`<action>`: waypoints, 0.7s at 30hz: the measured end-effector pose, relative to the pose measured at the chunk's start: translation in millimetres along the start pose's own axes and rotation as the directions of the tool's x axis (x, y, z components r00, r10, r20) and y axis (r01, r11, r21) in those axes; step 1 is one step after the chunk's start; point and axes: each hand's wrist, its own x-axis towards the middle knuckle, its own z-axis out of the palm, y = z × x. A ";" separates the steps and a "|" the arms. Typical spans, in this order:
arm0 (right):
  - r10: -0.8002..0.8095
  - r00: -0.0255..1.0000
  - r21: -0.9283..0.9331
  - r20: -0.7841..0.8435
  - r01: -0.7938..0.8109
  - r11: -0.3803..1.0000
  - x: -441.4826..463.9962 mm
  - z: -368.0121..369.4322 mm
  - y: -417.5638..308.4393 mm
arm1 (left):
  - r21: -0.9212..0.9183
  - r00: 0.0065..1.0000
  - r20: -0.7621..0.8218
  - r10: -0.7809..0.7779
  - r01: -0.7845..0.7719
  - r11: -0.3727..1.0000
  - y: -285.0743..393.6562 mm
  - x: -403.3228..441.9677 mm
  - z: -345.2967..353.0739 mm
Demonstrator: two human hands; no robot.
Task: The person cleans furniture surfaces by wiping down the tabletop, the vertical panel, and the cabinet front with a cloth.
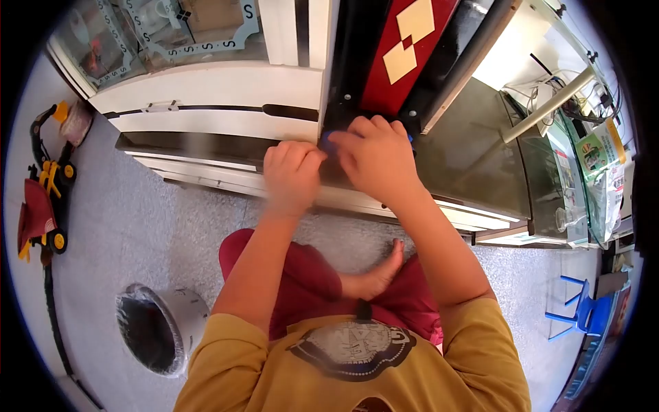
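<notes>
In upper ctr of frame, R hand (379,161) is curling its fingers over a mostly hidden blue item (327,143), L hand (294,172) is bending alongside, grips unclear, any shift needing steady fingers.

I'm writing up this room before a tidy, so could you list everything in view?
toy excavator: one, yellow-black-red, left
lined bin: one, whitish, lower left
cabinet: one, white, upper left
diamond panel: one, red-cream, top centre
glossy surface: one, brown, right of centre
cables: several, black and white, upper right
packet: one, green-white, right
chair: one, blue, far right
blue item: count unclear, by right hand
foot: one, bare, centre
hands: two, bare, centre
</notes>
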 end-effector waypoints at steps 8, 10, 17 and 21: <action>0.073 0.995 -0.165 -0.063 -0.082 0.983 17.1 24.7 10.4 | -0.006 1.000 -0.023 0.003 -0.003 1.000 1.2 -0.3 0.1; 0.053 0.999 -0.032 0.004 -0.053 0.998 9.9 12.2 7.9 | -0.009 1.000 -0.027 0.004 -0.004 1.000 -0.4 1.6 -0.1; 0.122 0.990 -0.263 -0.073 -0.137 0.955 22.3 30.7 14.8 | -0.004 0.998 -0.054 -0.020 0.020 1.000 1.6 -0.9 4.5; 0.095 0.995 -0.153 -0.004 -0.094 0.984 17.2 19.1 12.0 | -0.016 0.999 -0.024 -0.028 0.028 0.999 1.7 -0.2 0.1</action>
